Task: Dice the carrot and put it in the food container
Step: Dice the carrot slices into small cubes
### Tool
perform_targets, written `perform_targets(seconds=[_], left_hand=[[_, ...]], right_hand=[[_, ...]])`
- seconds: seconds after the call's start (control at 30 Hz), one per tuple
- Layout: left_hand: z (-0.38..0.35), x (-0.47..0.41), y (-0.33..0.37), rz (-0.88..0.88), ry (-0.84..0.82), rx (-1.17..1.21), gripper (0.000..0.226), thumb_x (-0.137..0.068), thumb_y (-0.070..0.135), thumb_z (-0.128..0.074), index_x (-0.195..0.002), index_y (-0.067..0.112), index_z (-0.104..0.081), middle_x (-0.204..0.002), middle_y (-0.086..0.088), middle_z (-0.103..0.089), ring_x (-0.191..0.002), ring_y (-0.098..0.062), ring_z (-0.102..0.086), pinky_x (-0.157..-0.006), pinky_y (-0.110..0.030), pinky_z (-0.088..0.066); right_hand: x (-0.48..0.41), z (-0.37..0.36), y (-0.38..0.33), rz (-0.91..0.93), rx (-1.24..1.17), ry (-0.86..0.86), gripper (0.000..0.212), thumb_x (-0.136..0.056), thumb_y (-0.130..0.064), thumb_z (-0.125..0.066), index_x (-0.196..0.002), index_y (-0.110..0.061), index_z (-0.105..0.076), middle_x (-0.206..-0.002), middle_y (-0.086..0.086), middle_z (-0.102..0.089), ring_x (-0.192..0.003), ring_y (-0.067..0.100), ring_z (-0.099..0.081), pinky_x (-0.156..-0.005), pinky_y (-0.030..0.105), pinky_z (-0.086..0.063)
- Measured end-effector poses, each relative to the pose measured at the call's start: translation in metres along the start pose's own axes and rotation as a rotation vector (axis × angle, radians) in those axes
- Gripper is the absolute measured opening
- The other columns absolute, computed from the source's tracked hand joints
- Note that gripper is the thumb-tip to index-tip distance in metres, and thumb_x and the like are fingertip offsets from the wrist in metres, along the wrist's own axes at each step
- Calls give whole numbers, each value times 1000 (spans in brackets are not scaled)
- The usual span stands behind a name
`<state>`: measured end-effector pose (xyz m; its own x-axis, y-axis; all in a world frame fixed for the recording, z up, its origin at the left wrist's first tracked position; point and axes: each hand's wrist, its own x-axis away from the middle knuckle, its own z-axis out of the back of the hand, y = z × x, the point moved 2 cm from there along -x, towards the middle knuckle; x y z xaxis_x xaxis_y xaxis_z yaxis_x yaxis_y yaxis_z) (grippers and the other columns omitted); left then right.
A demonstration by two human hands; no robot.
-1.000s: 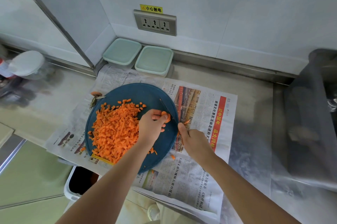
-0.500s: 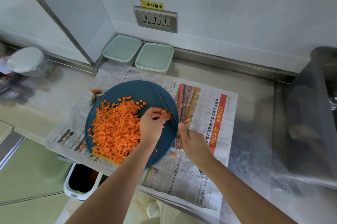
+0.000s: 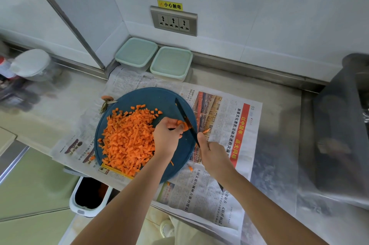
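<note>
1. The left grip (image 3: pixel 166 139) is a bare hand, and the left forearm (image 3: pixel 127 200) is bare right down to the frame's lower edge.
2. The right grip (image 3: pixel 214 155) is likewise a bare hand, on a right forearm (image 3: pixel 265 204) uncovered along all that shows.
3. Between the forearms, low in the view, hangs a pale cream garment (image 3: pixel 185 233), loose and softly creased.
4. Beside it sits a white shoe (image 3: pixel 166 228); its details are too blurred to tell.
</note>
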<state>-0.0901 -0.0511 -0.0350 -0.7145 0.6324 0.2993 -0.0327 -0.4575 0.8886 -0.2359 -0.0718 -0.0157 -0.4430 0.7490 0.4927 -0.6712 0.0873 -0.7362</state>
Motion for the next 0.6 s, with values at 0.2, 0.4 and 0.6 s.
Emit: perform_targets(seconds=[0.2,0.4,0.6], left_hand=[[-2,0,-1,5,33,-20,10,-84,15,-72,-86,12,-63,-82,2,-71,-72,-7,-67,-61,-19,-55],[-3,-1,3,30,40,8,12,-81,16,-75,-86,11,-65,-76,6,-70,-73,-8,-66,-55,-13,-49],[-1,-4,7,-16,72,-72,7,-85,11,-69,-80,8,-71,-65,10,-68,-61,11,-60,-59,-4,-42]], right_hand=[[-2,-1,3,-8,-5,-10,61,-96,-56,-22,-55,-14,-36,-49,-1,-35,-41,7,-33,-44,22,-31],[-2,-1,0,32,92,12,61,-98,-54,-22,-55,-14,-35,-49,-1,-35,-43,9,-34,-43,22,-31],[-6,-11,0,66,137,11,60,-99,-52,-20,-57,-14,-40,-53,-1,-42,-47,10,-42,-49,22,-37]])
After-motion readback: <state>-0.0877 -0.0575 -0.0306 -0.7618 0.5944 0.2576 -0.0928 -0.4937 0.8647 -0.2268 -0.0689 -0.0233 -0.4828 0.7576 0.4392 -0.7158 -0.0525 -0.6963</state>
